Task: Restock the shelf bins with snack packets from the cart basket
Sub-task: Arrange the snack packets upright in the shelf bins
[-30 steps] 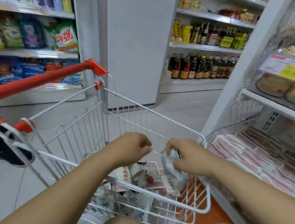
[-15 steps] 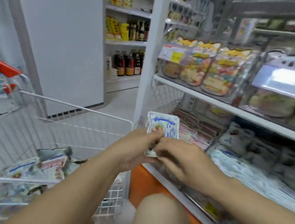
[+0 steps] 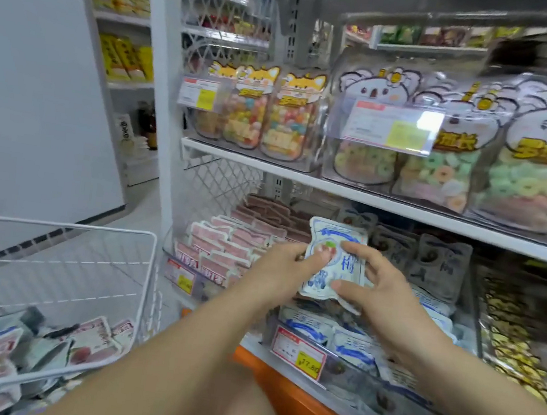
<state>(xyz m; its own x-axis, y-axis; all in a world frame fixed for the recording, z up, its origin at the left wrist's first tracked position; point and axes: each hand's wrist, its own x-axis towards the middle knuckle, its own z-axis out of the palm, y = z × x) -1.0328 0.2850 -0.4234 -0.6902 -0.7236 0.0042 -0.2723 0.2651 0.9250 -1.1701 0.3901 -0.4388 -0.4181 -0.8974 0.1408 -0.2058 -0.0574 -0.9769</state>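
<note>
- Head view: a moment ago my hands held the packet (image 3: 336, 249) by the white post, close to the cart basket (image 3: 56, 224). Now it has moved in under the shelf board (image 3: 403, 207).
- My left hand (image 3: 286, 271) pinches the packet's left side, thumb on the front.
- My right hand (image 3: 381, 296) grips its right side with curled fingers.
- The packet stands upright between my hands, just above the bin (image 3: 341, 371) full of the same blue and white packets.
- Pink packets (image 3: 226, 246) lie in the next bin to the left.
- Candy bags (image 3: 276, 114) sit on the shelf board above.
- A price tag (image 3: 299, 350) hangs on the bin's front.
- More packets lie in the cart basket, low on my left.
</note>
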